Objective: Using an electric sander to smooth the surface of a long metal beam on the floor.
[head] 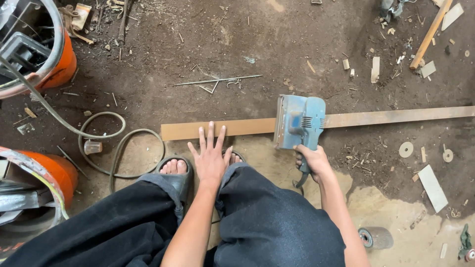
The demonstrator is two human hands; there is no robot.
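Nearest to the camera, the left hand (210, 157) lies flat with the fingers spread wide, its fingertips touching the near edge of the long, narrow wooden strip (217, 129), while the right hand (312, 159) is closed around the dark rear handle of the blue-grey, box-shaped electric sander (299, 121). The sander sits on top of the strip, around its middle; the strip is light brown and clean on the left part and darker, grey-brown on the right part. It lies across the dirty earth floor (277, 44), and behind it a thin metal rod (217, 80) rests.
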